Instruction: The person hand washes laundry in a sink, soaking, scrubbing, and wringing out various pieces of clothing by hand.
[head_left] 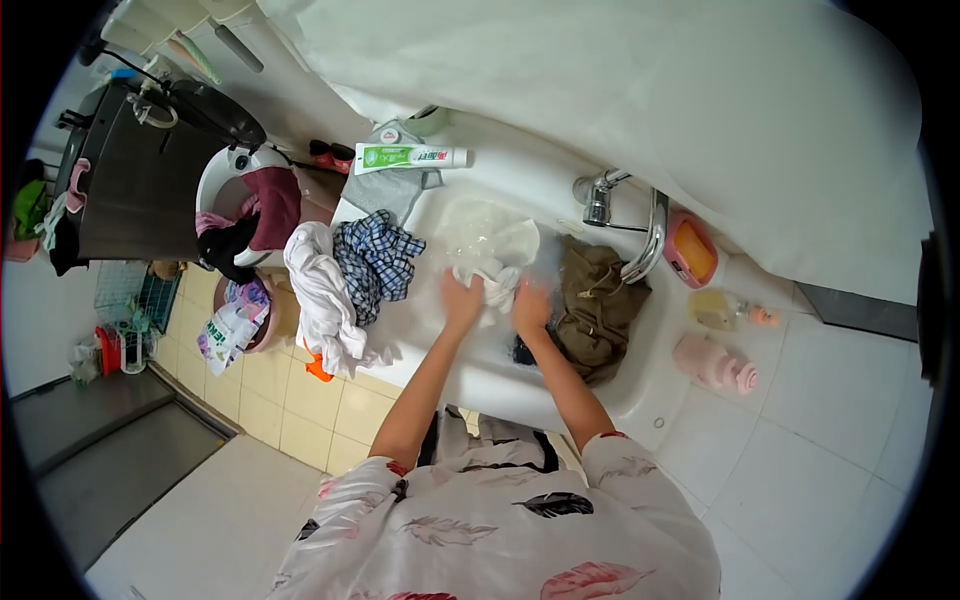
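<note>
Both my hands are over the white sink (650, 405), gripping a wet white cloth (497, 285) bunched between them. My left hand (462, 302) is closed on the cloth's left side. On its right side, my right hand (532, 305) is closed too, its fingers partly blurred. Cloudy, sudsy water (470, 225) lies beyond the cloth. A soaked brown garment (600, 310) is heaped right of my right hand, under the chrome faucet (598, 205). Left of my left hand, a blue plaid garment (375, 262) and a white garment (322, 290) drape over the sink's edge.
A toothpaste tube (410, 157) lies on a grey cloth (390, 195) at the back left. At right stand a pink soap dish (690, 250), a pump bottle (715, 311) and a pink bottle (705, 362). Further left are a laundry-filled bucket (215, 185) and a pink tub (268, 325).
</note>
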